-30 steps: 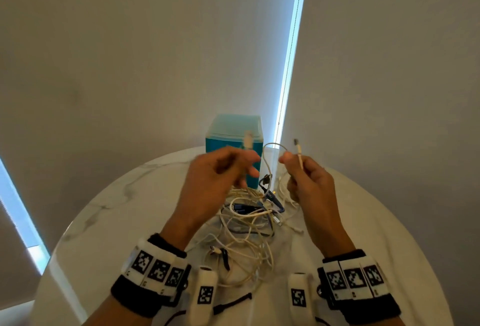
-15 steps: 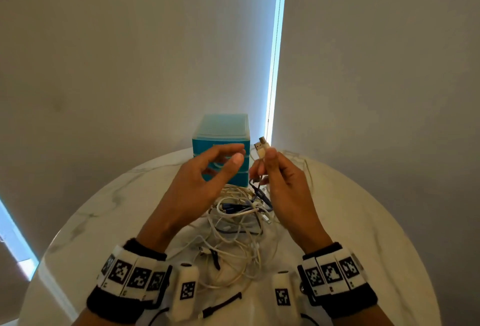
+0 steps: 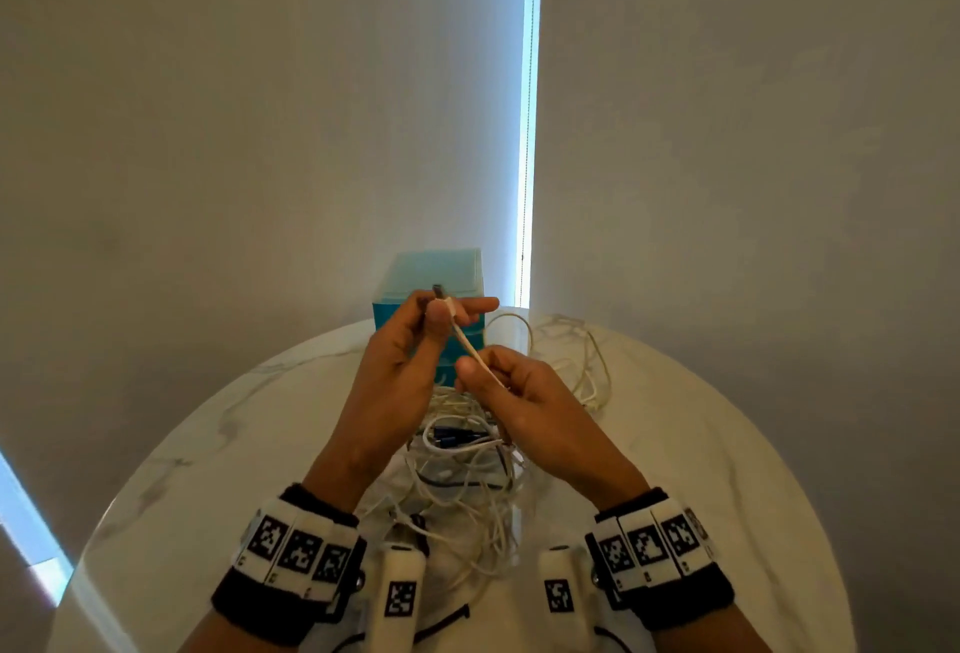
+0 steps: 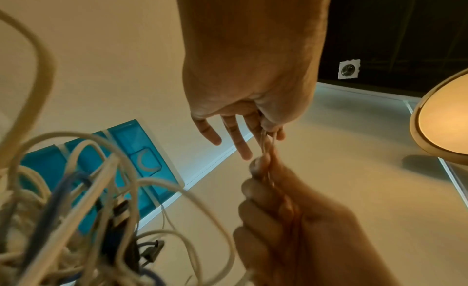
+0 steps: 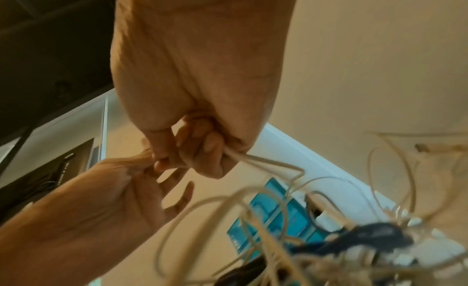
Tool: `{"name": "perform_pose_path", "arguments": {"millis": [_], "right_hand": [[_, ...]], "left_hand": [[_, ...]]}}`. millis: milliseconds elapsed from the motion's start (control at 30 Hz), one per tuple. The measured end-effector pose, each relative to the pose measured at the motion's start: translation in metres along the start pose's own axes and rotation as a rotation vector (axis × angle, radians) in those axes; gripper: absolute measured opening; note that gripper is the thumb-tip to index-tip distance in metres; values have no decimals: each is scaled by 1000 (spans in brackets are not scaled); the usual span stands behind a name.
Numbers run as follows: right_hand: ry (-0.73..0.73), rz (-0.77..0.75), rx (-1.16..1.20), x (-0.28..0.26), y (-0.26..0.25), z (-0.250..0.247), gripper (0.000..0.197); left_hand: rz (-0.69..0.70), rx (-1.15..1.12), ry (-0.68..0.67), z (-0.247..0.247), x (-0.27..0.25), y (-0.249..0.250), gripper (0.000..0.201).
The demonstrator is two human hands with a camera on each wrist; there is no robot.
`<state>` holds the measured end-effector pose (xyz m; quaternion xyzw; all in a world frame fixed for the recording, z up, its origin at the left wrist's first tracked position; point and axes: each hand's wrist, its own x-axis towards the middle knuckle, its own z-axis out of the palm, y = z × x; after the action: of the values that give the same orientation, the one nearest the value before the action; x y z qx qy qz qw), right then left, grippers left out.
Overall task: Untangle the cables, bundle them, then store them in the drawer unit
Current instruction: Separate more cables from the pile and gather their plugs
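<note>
My left hand (image 3: 441, 306) pinches the plug end of a white cable (image 3: 466, 340) between thumb and forefinger, its other fingers straight. Just below it, my right hand (image 3: 475, 369) pinches the same cable, and the short stretch between the hands is taut. Both hands hover above a tangle of white, blue and black cables (image 3: 462, 460) on the round marble table (image 3: 208, 470). Behind the hands stands the teal drawer unit (image 3: 431, 273), its drawers closed. In the right wrist view my right hand (image 5: 202, 156) curls round the cable (image 5: 255, 160). The left wrist view shows my left hand (image 4: 268, 132) pinching it.
Loose white cable loops (image 3: 576, 356) trail over the table's far right. A dark strap (image 3: 441, 621) lies near the front edge. Plain walls and a bright window slit (image 3: 529, 132) rise behind the table. A round lamp (image 4: 443, 120) shows in the left wrist view.
The hands, apart a second ago with one cable end each, have come together. The plug passed from right hand to left, and my right hand now pinches lower on the cable.
</note>
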<state>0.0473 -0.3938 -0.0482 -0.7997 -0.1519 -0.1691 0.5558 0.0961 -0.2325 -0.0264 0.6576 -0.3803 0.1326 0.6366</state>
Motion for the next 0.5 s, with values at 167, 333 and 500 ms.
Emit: {"name": "perform_pose_path", "arguments": {"millis": [167, 333, 500], "right_hand": [[-26, 0, -185, 16, -11, -20, 33], [-81, -39, -391, 42, -48, -43, 35], [-28, -35, -756, 59, -81, -74, 59]], "left_hand": [[-19, -150, 214, -37, 36, 10, 32], [-64, -270, 380, -85, 71, 25, 25], [-132, -401, 568, -112, 78, 49, 26]]}}
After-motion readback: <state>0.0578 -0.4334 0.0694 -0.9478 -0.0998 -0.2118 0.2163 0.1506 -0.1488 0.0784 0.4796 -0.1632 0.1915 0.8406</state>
